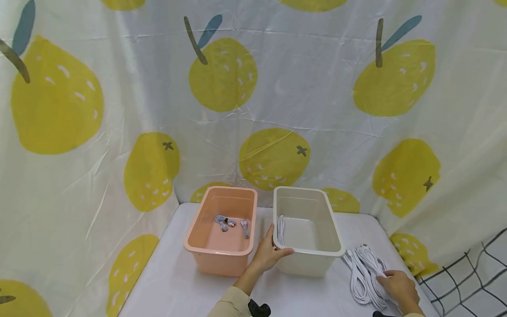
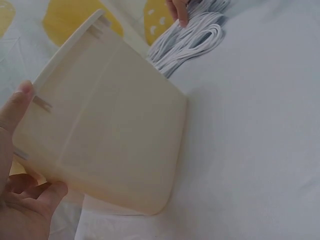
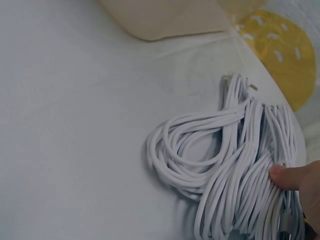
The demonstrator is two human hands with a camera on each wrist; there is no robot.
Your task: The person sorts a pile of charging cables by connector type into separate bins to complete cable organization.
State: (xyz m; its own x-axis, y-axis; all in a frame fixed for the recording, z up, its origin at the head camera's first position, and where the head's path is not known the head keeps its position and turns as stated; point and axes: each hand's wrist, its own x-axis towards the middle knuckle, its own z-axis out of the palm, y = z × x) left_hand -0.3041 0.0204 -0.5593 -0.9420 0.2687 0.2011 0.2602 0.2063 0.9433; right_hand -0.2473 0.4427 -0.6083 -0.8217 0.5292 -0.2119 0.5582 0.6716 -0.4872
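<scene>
A fruit-print curtain backs a surface with a peach bin and a cream bin; the left hand grips the cream bin's near left corner, the right hand pinches white cables heaped right of that bin

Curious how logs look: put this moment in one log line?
left hand: grips cream bin; right hand: touches white cables; peach bin: small cable bundles inside
</scene>
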